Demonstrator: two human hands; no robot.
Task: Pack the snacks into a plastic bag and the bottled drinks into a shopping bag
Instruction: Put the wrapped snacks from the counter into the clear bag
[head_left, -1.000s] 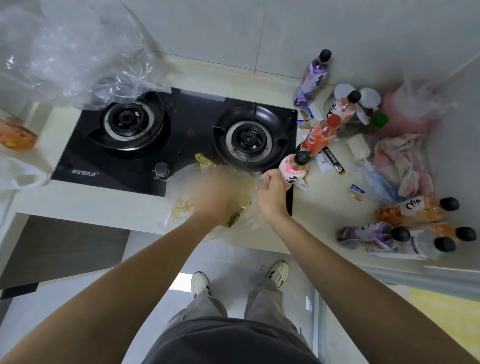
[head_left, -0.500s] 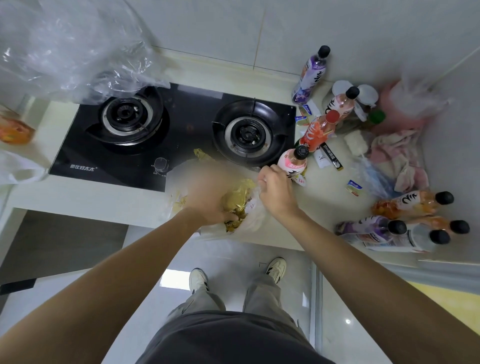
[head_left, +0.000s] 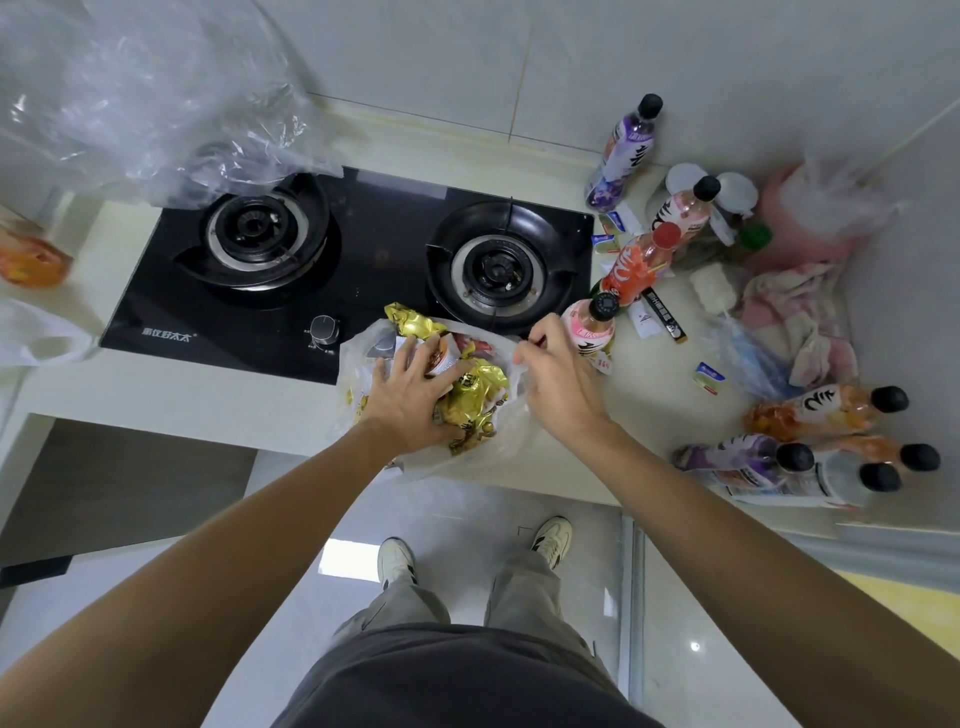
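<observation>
A clear plastic bag lies at the counter's front edge, partly over the stove. Gold-wrapped snacks fill it. My left hand is inside the bag's mouth, fingers spread over the snack packets. My right hand pinches the bag's right rim and holds it up. Bottled drinks stand behind my right hand: a pink one, an orange-red one, another pink one and a purple one. Several more bottles lie on their sides at the right.
A black two-burner gas stove takes up the counter's middle. A big crumpled clear bag hangs at top left. Small packets, a pink cloth and a pink bag crowd the right corner. The floor and my shoes are below.
My left hand has pushed deeper into the bag and come to rest on the snacks. My right hand has shifted from a fist near the pink bottle to pinching the bag's rim.
</observation>
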